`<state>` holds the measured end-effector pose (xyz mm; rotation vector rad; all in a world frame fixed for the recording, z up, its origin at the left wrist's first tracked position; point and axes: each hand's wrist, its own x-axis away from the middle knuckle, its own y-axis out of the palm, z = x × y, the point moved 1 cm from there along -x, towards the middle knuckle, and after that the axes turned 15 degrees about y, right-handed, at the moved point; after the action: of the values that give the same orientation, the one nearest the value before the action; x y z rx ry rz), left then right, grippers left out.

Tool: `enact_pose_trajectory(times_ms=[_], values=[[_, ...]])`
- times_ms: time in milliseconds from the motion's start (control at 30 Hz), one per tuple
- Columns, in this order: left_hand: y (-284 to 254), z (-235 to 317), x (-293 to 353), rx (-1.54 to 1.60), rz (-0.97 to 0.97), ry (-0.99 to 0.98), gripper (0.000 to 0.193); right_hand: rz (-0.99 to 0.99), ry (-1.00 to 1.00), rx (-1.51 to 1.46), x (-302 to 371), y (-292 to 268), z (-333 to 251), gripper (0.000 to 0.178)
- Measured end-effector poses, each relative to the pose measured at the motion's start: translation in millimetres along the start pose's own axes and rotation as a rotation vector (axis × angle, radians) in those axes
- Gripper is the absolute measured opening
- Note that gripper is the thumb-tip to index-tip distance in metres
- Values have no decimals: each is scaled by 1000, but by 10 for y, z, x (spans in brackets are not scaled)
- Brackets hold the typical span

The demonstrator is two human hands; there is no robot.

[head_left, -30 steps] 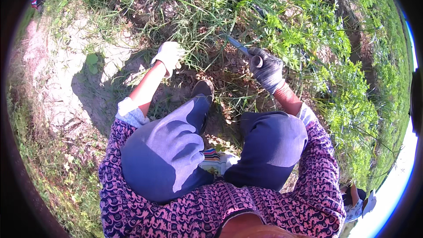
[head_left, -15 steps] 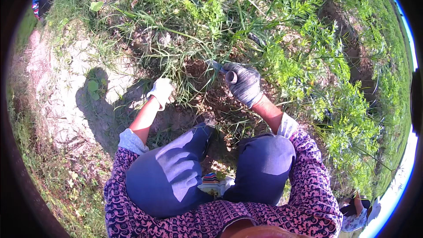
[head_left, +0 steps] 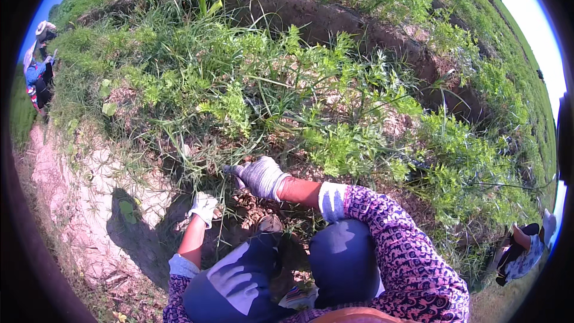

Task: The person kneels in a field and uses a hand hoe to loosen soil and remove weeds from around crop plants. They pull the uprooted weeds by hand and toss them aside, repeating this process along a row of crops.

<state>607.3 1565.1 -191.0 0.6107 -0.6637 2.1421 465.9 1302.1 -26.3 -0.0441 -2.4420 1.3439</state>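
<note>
My left hand point(head_left: 205, 208), in a white glove, is closed at the lower edge of a clump of long grass point(head_left: 194, 164), its curled fingers around some blades. My right hand point(head_left: 263, 177), in a grey knit glove, is closed around a small metal hand tool point(head_left: 232, 170). The tool points left into the grass roots; its working end is partly hidden, so its exact kind cannot be told. Loose brown soil point(head_left: 248, 209) lies between my hands and my knees.
Feathery-leaved green plants point(head_left: 341, 143) grow on the bed ahead and to the right, beyond which runs a dark furrow point(head_left: 311, 15). Pale dry ground point(head_left: 98, 185) lies to the left. One person point(head_left: 523, 254) is at the right rim, others point(head_left: 39, 75) at the far left.
My right hand has moved left with the tool, closer to my left hand. The view has tilted up, bringing the furrow and distant people further into sight.
</note>
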Motion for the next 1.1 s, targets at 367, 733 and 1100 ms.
enact_pose_trajectory(times_ms=[367, 733, 1100], values=[[116, 251, 147, 51, 82, 1, 21, 27, 121, 156, 1504, -369, 815, 54], [500, 1849, 266, -737, 289, 494, 92, -241, 161, 246, 2058, -722, 663, 36], [312, 794, -3, -1181, 219, 391, 19, -357, 118, 397, 1787, -432, 352, 39]])
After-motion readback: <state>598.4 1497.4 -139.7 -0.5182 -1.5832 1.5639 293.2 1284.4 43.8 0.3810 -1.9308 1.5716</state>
